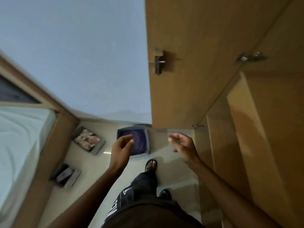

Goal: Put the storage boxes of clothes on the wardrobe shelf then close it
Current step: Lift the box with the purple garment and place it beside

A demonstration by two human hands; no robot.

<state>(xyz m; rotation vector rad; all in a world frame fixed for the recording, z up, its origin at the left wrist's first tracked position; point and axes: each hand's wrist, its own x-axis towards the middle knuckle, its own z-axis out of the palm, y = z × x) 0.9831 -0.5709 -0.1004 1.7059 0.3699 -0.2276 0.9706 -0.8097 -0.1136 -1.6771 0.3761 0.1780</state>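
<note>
Reaching down with both hands empty and loosely spread, the left hand [122,146] hovers over the purple-filled storage box [133,141] on the floor just beside the open wardrobe door [177,63], the right hand [182,145] apart from it. Gripping opposite walls should keep it level; two other boxes, seemingly pale clothes [88,140] and dark [65,176], lie farther from that door.

A pale blue-grey wall [79,55] is being seen above a cream tiled floor [171,155]. A bed [18,139] with white sheets and a wooden frame is being shown at the left edge, dimly lit.
</note>
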